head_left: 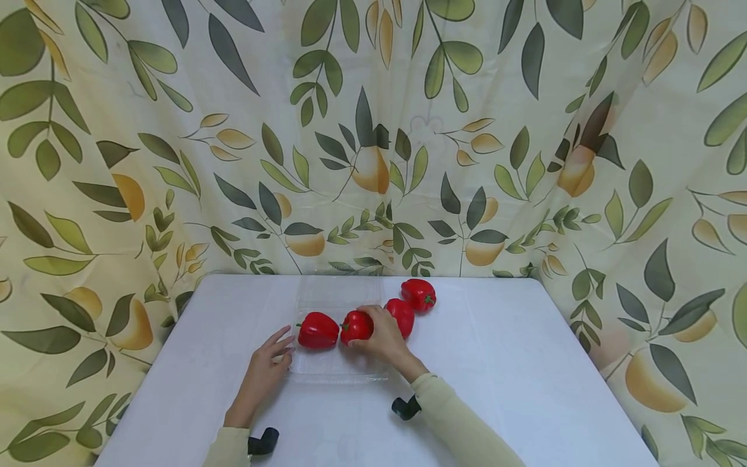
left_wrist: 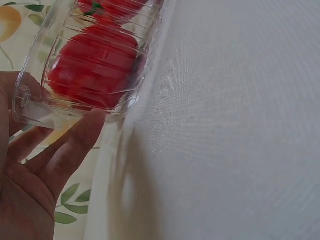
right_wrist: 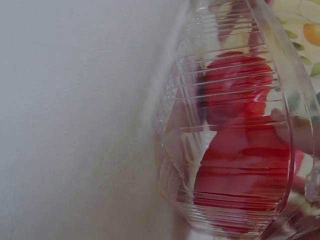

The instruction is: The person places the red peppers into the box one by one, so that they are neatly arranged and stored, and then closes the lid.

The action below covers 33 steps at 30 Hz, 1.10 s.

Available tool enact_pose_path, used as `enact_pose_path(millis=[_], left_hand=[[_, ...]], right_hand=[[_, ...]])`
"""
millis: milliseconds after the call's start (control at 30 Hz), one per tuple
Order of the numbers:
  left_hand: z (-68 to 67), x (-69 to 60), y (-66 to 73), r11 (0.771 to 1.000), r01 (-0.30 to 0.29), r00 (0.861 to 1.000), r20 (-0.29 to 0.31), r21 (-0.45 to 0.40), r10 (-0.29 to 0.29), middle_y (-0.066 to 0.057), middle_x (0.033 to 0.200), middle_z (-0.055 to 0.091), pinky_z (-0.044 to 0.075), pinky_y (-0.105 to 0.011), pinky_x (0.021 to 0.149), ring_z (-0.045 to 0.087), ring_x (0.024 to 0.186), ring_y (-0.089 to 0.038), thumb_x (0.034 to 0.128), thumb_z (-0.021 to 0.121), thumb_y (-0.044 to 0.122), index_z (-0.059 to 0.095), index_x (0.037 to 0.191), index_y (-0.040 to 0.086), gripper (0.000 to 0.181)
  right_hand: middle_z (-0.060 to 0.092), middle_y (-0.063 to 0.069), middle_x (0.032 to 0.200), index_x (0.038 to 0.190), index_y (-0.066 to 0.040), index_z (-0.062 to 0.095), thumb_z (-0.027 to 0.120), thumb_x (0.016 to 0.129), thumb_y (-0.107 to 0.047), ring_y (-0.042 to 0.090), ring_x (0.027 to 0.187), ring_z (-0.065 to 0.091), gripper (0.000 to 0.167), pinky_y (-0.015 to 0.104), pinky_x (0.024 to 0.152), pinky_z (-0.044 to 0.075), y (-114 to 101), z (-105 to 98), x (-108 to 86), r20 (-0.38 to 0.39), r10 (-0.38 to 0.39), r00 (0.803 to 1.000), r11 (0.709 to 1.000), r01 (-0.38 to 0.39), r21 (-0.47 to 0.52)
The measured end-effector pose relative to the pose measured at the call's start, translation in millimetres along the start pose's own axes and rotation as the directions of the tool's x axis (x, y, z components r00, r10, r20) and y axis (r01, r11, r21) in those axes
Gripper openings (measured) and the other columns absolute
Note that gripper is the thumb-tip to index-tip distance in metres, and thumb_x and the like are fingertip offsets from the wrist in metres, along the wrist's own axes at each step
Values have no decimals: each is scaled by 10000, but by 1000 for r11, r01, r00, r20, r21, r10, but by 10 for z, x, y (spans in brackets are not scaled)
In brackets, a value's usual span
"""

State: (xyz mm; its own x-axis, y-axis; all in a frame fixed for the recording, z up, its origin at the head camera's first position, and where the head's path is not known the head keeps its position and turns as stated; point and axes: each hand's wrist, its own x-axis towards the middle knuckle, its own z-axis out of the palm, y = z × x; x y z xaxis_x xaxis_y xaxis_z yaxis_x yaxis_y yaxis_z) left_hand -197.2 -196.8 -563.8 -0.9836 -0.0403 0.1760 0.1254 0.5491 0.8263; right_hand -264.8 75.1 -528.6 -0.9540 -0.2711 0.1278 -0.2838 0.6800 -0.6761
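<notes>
A clear plastic clamshell box (head_left: 338,375) lies unfolded on the table, its lid (head_left: 338,288) laid back towards the curtain. In its near half, a red bell pepper (head_left: 318,331) sits at the left end. My right hand (head_left: 382,334) grips a second red bell pepper (head_left: 355,326) beside it, thumb and fingers around its sides. At the box's left end my left hand (head_left: 268,363) touches the wall with loosely bent fingers. Through the ribbed plastic wall (right_wrist: 225,100), the right wrist view shows both peppers; the right hand is partly hidden behind it.
Beyond my right hand lie two more red bell peppers, a nearer one (head_left: 401,316) partly hidden by the hand and a farther one (head_left: 418,295). A white cloth covers the table (head_left: 496,376). A leaf-patterned curtain (head_left: 373,227) hangs along its back edge.
</notes>
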Motion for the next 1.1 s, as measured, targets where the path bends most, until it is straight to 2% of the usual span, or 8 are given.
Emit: enact_pose_path(millis=[200, 467, 800, 933, 1100], left_hand=[[-3, -11, 6, 1000, -2, 1000, -4, -7, 2, -77, 1482, 513, 615, -280, 770, 691, 1084, -306, 897, 618, 31, 655, 1270, 40, 375], [17, -8, -7, 1000, -4, 1000, -12, 4, 4, -71, 1480, 515, 613, -289, 784, 693, 1082, -298, 897, 625, 30, 659, 1270, 54, 375], [4, -10, 10, 1000, 3, 1000, -7, 1, -3, -70, 1484, 511, 611, -299, 801, 688, 1093, -298, 903, 622, 36, 660, 1267, 51, 366], [4, -5, 5, 1000, 4, 1000, -3, -3, -5, -71, 1486, 509, 612, -288, 789, 685, 1098, -301, 906, 624, 39, 660, 1266, 49, 363], [1, -5, -1, 1000, -5, 1000, 1, -7, 5, -77, 1485, 509, 609, -311, 815, 687, 1097, -302, 905, 624, 36, 660, 1265, 46, 362]], right_hand=[[575, 46, 1303, 1328, -202, 541, 886, 676, -299, 270, 1234, 512, 744, 503, 929, 547, 20, 42, -2, -7, -4, 1000, 1000, 4, -31], [557, 56, 1321, 1348, -186, 549, 878, 683, -338, 273, 1237, 502, 757, 491, 940, 527, 13, 73, 17, -18, -5, 1000, 997, 3, -73], [552, 36, 1326, 1336, -222, 536, 872, 699, -343, 264, 1235, 506, 730, 462, 889, 574, 29, 73, 11, -8, 23, 1000, 999, -23, -34], [562, 44, 1323, 1329, -207, 551, 864, 707, -365, 266, 1230, 509, 714, 463, 899, 564, 38, 66, 7, -3, -3, 1000, 999, 3, -43], [553, 59, 1358, 1349, -205, 557, 851, 710, -381, 269, 1254, 501, 726, 476, 927, 548, 46, 58, -11, 18, -49, 999, 992, 51, -112]])
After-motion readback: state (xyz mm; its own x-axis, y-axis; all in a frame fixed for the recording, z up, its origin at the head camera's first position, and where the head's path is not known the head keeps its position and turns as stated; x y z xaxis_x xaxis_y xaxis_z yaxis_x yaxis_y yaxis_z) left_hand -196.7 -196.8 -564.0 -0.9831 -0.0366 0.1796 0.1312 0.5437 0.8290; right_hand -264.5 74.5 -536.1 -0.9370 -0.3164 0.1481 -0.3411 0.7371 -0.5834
